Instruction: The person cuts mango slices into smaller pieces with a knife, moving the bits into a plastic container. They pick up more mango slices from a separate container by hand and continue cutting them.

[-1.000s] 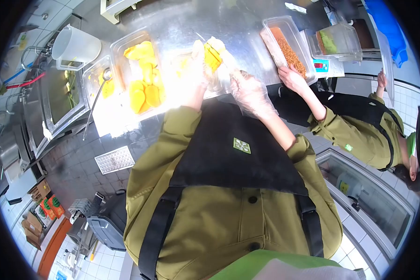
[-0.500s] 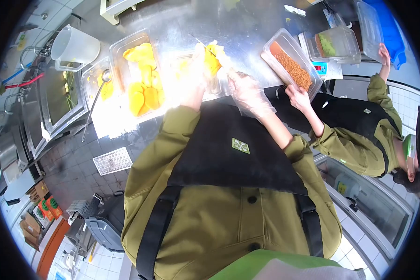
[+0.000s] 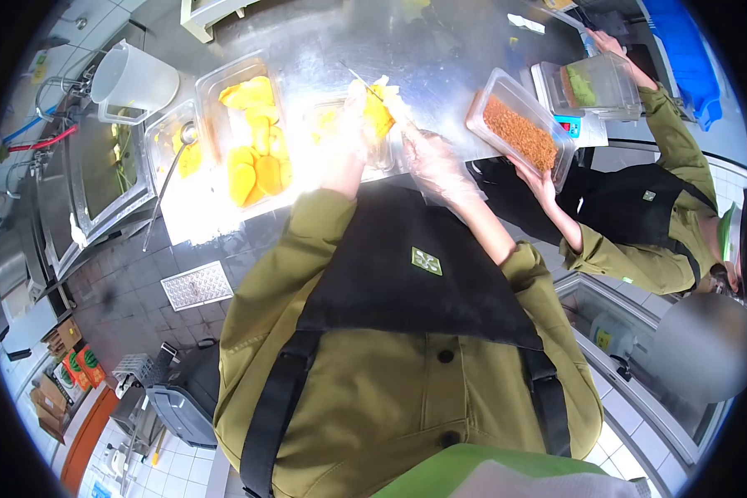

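Pale with glare, my left hand is closed around a yellow-orange mango with ragged light edges. My right hand, in a clear plastic glove, closes on what looks like the handle of a thin knife. Its narrow dark blade slants up and left past the fruit. Below my hands is a clear container, partly hidden. Left of them, a long clear tub holds yellow fruit pieces, partly washed out by light. A smaller tub beside it has a ladle in it.
At right, a co-worker's hand holds a tub of brown granules; their other hand reaches over a clear bin by a scale. A white pitcher and a sink stand left.
The co-worker's far hand has moved left and away from the lid side; the tub of granules has tilted and shifted slightly toward them. My hands are almost still.
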